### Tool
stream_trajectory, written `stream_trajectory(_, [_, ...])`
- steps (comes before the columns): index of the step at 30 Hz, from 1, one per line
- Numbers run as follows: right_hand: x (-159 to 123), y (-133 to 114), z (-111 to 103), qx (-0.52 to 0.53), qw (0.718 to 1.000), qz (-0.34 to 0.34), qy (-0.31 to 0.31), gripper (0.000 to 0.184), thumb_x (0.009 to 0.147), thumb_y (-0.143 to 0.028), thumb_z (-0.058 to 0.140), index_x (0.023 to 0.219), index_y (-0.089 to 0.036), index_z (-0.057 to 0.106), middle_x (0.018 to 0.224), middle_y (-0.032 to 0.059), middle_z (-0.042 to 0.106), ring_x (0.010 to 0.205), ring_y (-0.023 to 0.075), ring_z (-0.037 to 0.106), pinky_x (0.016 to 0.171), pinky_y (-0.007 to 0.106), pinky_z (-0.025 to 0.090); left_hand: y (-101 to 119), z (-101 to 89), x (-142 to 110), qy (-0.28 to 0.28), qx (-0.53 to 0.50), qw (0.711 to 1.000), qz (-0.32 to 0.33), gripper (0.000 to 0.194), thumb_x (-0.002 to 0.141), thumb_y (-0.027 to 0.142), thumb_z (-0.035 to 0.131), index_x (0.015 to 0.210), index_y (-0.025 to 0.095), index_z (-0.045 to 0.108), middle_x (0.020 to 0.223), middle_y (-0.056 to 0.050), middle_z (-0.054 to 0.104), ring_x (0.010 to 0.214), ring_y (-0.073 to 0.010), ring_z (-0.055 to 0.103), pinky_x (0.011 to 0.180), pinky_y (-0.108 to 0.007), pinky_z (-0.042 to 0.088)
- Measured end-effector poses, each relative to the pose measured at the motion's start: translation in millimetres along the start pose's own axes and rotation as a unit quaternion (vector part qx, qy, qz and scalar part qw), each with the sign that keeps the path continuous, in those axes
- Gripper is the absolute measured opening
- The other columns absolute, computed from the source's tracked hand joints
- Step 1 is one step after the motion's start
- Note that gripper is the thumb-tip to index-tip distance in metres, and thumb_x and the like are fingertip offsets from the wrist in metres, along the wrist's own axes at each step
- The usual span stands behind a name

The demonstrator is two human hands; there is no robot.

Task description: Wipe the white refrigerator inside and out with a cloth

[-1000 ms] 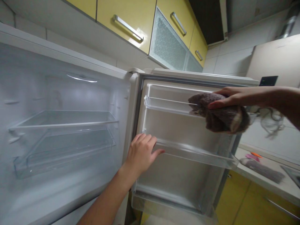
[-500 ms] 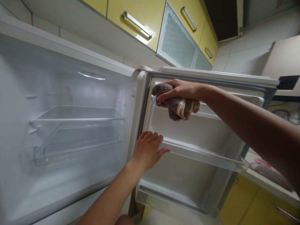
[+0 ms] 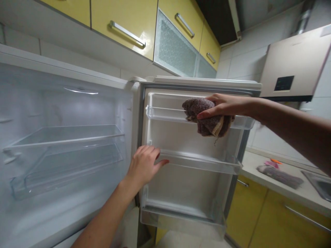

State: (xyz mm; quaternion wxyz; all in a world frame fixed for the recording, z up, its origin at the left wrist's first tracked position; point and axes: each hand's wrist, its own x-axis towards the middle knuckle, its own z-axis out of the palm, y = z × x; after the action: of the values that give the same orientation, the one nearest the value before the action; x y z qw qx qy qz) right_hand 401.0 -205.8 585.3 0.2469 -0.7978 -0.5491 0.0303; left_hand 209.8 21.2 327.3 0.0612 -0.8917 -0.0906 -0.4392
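Note:
My right hand (image 3: 221,105) is closed around a bunched brown cloth (image 3: 198,106) with a cream edge and a loose thread. The cloth is in front of the top door shelf (image 3: 165,113) and covers part of it; whether they touch is hard to tell. Lower down, my left hand (image 3: 144,162) is at the left end of the clear middle door shelf (image 3: 204,163). Its fingers curl over that end, with the thumb stretched along the front rim. The fridge door (image 3: 181,137) stands wide open.
Left of the door is the lit fridge interior with a glass shelf (image 3: 67,134) and a clear drawer (image 3: 72,165). A bottom door shelf (image 3: 181,220) hangs below. On the right counter (image 3: 253,163) lie a grey cloth (image 3: 280,175) and a sink (image 3: 319,184). Yellow cabinets (image 3: 124,20) run overhead.
My right hand has carried the cloth rightward from the left end of the top door shelf. The view has turned right, showing more counter. My left hand keeps its place on the middle shelf.

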Motion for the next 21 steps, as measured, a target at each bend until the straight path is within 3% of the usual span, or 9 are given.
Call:
stream_trajectory(3, [-28.6, 36.0, -30.9, -0.078, 0.996, 0.040, 0.015, 0.076, 0.072, -0.071, 0.091, 0.115, -0.010, 0.077, 0.099, 0.0113, 0.080, 0.082, 0.0227, 0.076, 0.068, 0.029, 0.063, -2.9, 1.3, -1.6, 0.004, -0.012, 1.000, 0.010, 0.042, 0.098, 0.062, 0.072, 0.085, 0.024, 0.061, 0.085, -0.001, 0.067, 0.087, -0.0255, 0.066, 0.086, -0.041, 0.048])
stream_trajectory(7, [-57.6, 75.1, -66.6, -0.168, 0.977, 0.108, 0.067, 0.076, 0.064, -0.064, 0.096, 0.113, -0.008, 0.080, 0.093, 0.0096, 0.080, 0.077, 0.0195, 0.075, 0.067, 0.025, 0.059, -3.8, 2.7, -2.8, 0.016, -0.025, 0.999, 0.015, 0.042, 0.097, 0.062, 0.073, 0.084, 0.024, 0.060, 0.084, -0.001, 0.066, 0.085, -0.0253, 0.065, 0.086, -0.041, 0.047])
stream_trajectory(10, [-69.3, 77.3, -85.0, -0.163, 0.973, 0.140, 0.088, 0.080, 0.059, -0.060, 0.098, 0.117, -0.008, 0.082, 0.096, 0.0091, 0.080, 0.080, 0.0193, 0.076, 0.074, 0.031, 0.060, -4.0, 4.1, -3.8, 0.023, -0.036, 0.999, 0.016, 0.041, 0.095, 0.061, 0.076, 0.084, 0.024, 0.060, 0.084, -0.001, 0.066, 0.085, -0.0258, 0.065, 0.086, -0.041, 0.047])
stream_trajectory(12, [-71.8, 63.8, -92.3, -0.176, 0.964, 0.129, 0.152, 0.078, 0.058, -0.061, 0.096, 0.112, -0.006, 0.083, 0.094, 0.0095, 0.080, 0.075, 0.0171, 0.073, 0.073, 0.033, 0.058, -4.7, 4.4, -4.6, 0.025, -0.040, 0.999, 0.018, 0.041, 0.095, 0.061, 0.075, 0.084, 0.024, 0.061, 0.085, -0.001, 0.067, 0.086, -0.0266, 0.065, 0.086, -0.042, 0.047])
stream_trajectory(13, [-70.4, 54.4, -94.0, -0.185, 0.952, 0.102, 0.223, 0.078, 0.061, -0.064, 0.093, 0.112, -0.005, 0.082, 0.096, 0.0096, 0.080, 0.074, 0.0160, 0.072, 0.072, 0.034, 0.055, -5.2, 4.3, -5.1, 0.026, -0.043, 0.999, 0.017, 0.041, 0.096, 0.062, 0.074, 0.085, 0.024, 0.061, 0.085, -0.002, 0.067, 0.087, -0.0270, 0.065, 0.086, -0.042, 0.047])
stream_trajectory(15, [-59.4, 34.6, -92.4, -0.190, 0.902, -0.008, 0.388, 0.082, 0.073, -0.070, 0.084, 0.124, -0.006, 0.079, 0.107, 0.0103, 0.079, 0.083, 0.0172, 0.073, 0.075, 0.036, 0.051, -6.0, 3.2, -5.6, 0.027, -0.047, 0.998, 0.017, 0.042, 0.097, 0.063, 0.071, 0.086, 0.024, 0.063, 0.087, -0.003, 0.069, 0.088, -0.0276, 0.066, 0.086, -0.043, 0.047])
stream_trajectory(17, [-34.5, 17.3, -82.5, -0.221, 0.846, -0.128, 0.468, 0.085, 0.081, -0.070, 0.078, 0.137, -0.007, 0.073, 0.123, 0.0111, 0.076, 0.104, 0.0217, 0.071, 0.084, 0.039, 0.049, -6.0, 1.8, -5.6, 0.025, -0.049, 0.998, 0.012, 0.041, 0.097, 0.063, 0.070, 0.087, 0.023, 0.065, 0.089, -0.004, 0.070, 0.089, -0.0279, 0.066, 0.086, -0.044, 0.047])
stream_trajectory(18, [-17.1, 9.9, -74.4, -0.258, 0.836, -0.169, 0.453, 0.085, 0.082, -0.068, 0.080, 0.139, -0.006, 0.072, 0.129, 0.0122, 0.073, 0.112, 0.0234, 0.068, 0.089, 0.040, 0.048, -5.7, 1.1, -5.4, 0.023, -0.050, 0.998, 0.009, 0.041, 0.097, 0.063, 0.071, 0.087, 0.023, 0.065, 0.089, -0.004, 0.071, 0.090, -0.0280, 0.066, 0.086, -0.044, 0.047])
stream_trajectory(21, [46.0, -11.9, -41.5, -0.380, 0.836, -0.219, 0.329, 0.076, 0.082, -0.051, 0.091, 0.140, -0.005, 0.073, 0.139, 0.0177, 0.063, 0.127, 0.0277, 0.058, 0.109, 0.045, 0.043, -3.8, 1.2, -4.4, 0.015, -0.054, 0.998, 0.002, 0.040, 0.095, 0.063, 0.072, 0.088, 0.023, 0.067, 0.092, -0.004, 0.073, 0.091, -0.0279, 0.067, 0.087, -0.044, 0.046])
